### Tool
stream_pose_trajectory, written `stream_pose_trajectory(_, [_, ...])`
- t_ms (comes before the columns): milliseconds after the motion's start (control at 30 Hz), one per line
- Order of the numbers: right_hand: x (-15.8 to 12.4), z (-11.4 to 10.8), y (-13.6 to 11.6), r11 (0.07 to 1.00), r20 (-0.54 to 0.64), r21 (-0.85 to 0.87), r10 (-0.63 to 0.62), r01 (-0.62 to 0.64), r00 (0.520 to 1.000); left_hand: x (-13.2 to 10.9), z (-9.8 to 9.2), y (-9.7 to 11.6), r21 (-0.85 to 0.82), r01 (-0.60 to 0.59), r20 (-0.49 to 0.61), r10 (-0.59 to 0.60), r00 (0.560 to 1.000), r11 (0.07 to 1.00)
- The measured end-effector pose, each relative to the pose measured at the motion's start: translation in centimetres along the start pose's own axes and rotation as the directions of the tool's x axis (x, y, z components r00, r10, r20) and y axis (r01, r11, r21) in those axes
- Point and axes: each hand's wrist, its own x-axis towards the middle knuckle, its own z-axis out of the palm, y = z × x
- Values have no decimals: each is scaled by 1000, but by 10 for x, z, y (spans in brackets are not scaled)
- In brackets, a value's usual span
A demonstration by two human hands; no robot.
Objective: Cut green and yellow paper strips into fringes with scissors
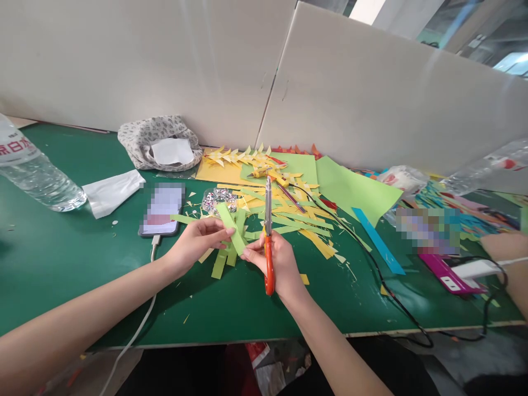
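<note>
Between the fingers of my left hand [206, 242] is a light green paper strip [231, 228], pinched near its middle. My right hand [280, 264] grips orange-handled scissors [269, 247], whose blades point up and away from me. The thumb and fingertip of that hand also touch the strip's lower end. More green strips [220, 264] lie on the table just under my hands. Yellow and green strips [284, 214] are heaped beyond the scissors, with a yellow glue gun [270, 175] on top. A clear case of small gems [218, 201] sits behind my left hand.
To the left are a water bottle [45, 170], a white tissue [113, 192], a charging phone [163, 209] and a patterned cloth pouch [159, 143]. On the right lie green sheets [355, 187], a blue strip [379, 242], a black cord [363, 247] and a magenta power strip [449, 278].
</note>
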Motion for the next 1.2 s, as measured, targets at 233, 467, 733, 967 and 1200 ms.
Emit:
stream_pose_trajectory(233, [-4, -7, -5, 924, 18, -362, -122, 120, 992, 1, -4, 0, -21, -35, -11, 35, 999, 999])
stream_pose_trajectory(467, [-7, -16, -13, 493, 128, -831, -277, 256, 952, 3, -8, 1, -100, -118, -64, 112, 992, 988])
stream_pose_trajectory(733, [-8, -13, -13, 366, 237, -862, -319, 350, 918, 2, -8, -2, -110, -174, -102, 163, 981, 979])
stream_pose_trajectory(967, [-7, -12, -12, 352, 224, -870, -341, 345, 913, 3, -7, -5, -138, -173, -93, 161, 983, 975])
stream_pose_trajectory(1200, [-6, -13, -11, 387, 194, -853, -386, 349, 902, 3, -8, -5, -111, -202, -67, 195, 979, 973])
